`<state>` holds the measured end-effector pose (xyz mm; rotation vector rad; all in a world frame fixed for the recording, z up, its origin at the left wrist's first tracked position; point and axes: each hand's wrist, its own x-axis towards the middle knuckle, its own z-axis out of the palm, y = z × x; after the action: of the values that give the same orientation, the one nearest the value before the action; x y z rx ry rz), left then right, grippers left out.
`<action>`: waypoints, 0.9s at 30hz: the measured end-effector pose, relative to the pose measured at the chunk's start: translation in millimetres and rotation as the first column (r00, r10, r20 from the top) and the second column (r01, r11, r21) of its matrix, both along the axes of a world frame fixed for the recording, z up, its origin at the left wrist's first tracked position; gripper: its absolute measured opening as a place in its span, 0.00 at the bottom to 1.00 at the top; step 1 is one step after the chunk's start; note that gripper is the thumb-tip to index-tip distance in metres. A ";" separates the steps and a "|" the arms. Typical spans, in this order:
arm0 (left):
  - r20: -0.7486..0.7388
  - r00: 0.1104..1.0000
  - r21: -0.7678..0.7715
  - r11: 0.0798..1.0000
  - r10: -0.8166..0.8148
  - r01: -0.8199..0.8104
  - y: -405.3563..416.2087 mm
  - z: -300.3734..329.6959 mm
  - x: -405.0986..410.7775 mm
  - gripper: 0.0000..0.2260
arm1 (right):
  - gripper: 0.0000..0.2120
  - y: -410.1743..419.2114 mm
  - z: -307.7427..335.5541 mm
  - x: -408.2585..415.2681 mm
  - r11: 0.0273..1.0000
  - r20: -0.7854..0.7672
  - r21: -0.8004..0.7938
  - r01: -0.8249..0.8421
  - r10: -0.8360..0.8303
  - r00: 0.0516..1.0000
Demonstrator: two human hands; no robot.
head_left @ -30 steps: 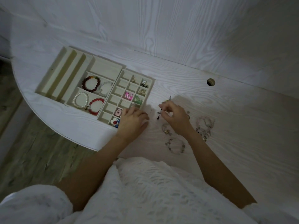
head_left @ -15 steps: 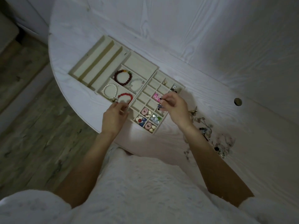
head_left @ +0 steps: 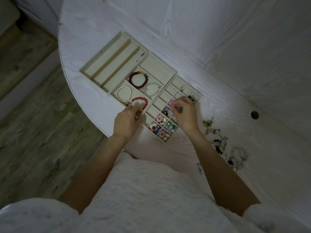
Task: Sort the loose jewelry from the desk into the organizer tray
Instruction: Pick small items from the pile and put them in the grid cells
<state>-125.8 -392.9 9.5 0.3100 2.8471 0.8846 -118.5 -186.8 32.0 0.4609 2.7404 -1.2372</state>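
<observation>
Holding my right hand [head_left: 186, 115] over the small boxes of the tray [head_left: 158, 68], fingers pinched on something tiny to drop in, my left hand [head_left: 127, 121] curls at its edge while loose jewelry [head_left: 218, 142] waits on the surface [head_left: 252, 165].

Scene is dimly lit overall, with a cool grey cast; the brightest patch is seen on the white desk [head_left: 218, 101] around the organizer tray [head_left: 107, 52], and brightness falls off toward the far wall and the floor at left. Soft shadows are cast on the desk beside the right hand [head_left: 186, 115], whose fingertips are smeared by motion blur. Wide-angle bending is noted at the edges, the desk rim curves strongly, and the loose jewelry [head_left: 218, 142] at right is rendered grainy and indistinct.
</observation>
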 end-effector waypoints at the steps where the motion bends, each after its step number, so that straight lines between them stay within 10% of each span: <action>1: -0.005 1.000 -0.001 1.000 -0.006 0.006 0.5 0.5 0.2 0.09 | 0.06 3.3 1.2 3.0 0.995 -0.047 0.101 -0.016 0.021 0.999; 10: -0.313 0.913 -0.078 0.965 -0.263 0.251 22.1 1.7 -4.7 0.10 | 0.11 2.2 -12.7 20.6 0.786 0.029 0.558 -0.266 0.302 0.953; 27: -0.231 0.820 -0.461 0.801 -0.524 0.382 56.0 -3.3 -14.2 0.09 | 0.07 1.1 -24.2 28.3 0.757 -0.062 0.636 -0.150 0.244 0.968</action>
<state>-140.0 -336.9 6.2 1.1485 2.9362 0.1511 -90.3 -185.7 7.8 0.1099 3.1764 -0.2747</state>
